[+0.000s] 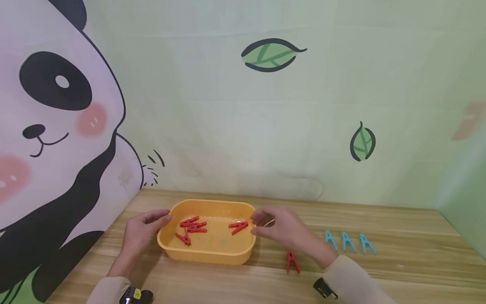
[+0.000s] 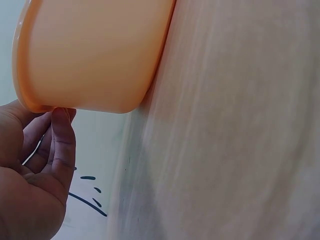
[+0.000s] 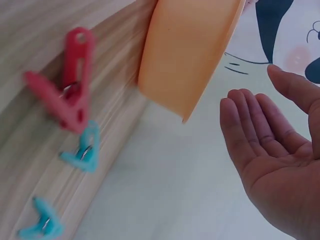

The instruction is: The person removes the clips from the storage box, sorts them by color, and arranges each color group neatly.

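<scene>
Wood-grain tabletop [image 1: 398,270] runs up to a pale green wall [image 1: 228,118] printed with a large panda [image 1: 49,126] and two leaves. Near the table's left-centre sits an orange plastic tub [image 1: 206,253], a shallow rounded rectangle, holding several red clothespins [image 1: 191,228] scattered over its floor, most toward its left half and one pair [image 1: 239,227] toward the right. Against the tub's left rim lies the left hand [image 1: 142,232]; the left wrist view shows its fingers [image 2: 64,145] straight, with a fingertip touching the underside of the rim. Just beside the tub's right rim is the right hand [image 1: 282,230], fingers loosely extended and spread toward the rim; the right wrist view shows its palm [image 3: 280,155] open, holding nothing and apart from the tub wall [image 3: 185,55]. On the table close by the right forearm lies a single red clothespin [image 1: 292,261]. Farther right, well apart from the tub, three blue clothespins [image 1: 347,241] lie in a row on the wood. Beige sleeves [image 1: 353,283] cover both forearms, each with a dark strap at the wrist.
</scene>
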`<action>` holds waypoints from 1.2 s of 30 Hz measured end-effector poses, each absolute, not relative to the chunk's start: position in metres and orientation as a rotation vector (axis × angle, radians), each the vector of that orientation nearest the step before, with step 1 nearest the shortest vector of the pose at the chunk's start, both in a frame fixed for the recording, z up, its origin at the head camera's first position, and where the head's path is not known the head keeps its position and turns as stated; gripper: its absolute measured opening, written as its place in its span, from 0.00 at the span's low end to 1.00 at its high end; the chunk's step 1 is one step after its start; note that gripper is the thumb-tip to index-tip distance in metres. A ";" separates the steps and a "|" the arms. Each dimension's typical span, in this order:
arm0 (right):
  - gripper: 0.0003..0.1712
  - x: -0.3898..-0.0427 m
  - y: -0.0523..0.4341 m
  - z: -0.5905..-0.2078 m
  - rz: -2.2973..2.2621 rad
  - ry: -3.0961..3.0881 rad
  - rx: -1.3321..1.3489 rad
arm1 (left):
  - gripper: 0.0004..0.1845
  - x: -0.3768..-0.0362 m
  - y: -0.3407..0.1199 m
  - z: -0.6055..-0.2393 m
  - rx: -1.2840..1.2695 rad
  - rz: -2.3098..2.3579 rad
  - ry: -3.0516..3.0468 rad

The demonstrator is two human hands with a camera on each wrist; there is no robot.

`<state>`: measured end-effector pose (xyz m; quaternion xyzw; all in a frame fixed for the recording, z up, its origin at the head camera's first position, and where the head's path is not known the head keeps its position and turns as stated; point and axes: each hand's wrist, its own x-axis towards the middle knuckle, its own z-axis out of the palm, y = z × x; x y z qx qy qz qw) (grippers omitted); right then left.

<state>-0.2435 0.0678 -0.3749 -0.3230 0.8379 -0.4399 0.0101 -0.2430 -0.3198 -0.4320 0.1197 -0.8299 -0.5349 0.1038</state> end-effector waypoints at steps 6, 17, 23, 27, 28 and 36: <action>0.11 -0.255 0.043 -0.374 -1.349 2.574 -1.067 | 0.25 -0.242 -0.321 -0.432 0.360 -1.588 -2.444; 0.15 -0.285 0.020 -0.391 -1.171 2.616 -1.068 | 0.26 -0.242 -0.319 -0.432 0.358 -1.574 -2.454; 0.17 -0.297 0.007 -0.396 -1.039 2.601 -1.143 | 0.26 -0.242 -0.320 -0.432 0.349 -1.585 -2.442; 0.17 -0.300 -0.001 -0.398 -0.908 2.629 -1.180 | 0.26 -0.243 -0.321 -0.433 0.349 -1.604 -2.426; 0.17 -0.301 -0.003 -0.397 -0.881 2.641 -1.185 | 0.26 -0.243 -0.321 -0.434 0.350 -1.609 -2.423; 0.16 -0.304 -0.011 -0.399 -0.665 2.724 -1.183 | 0.24 -0.243 -0.321 -0.433 0.347 -1.599 -2.426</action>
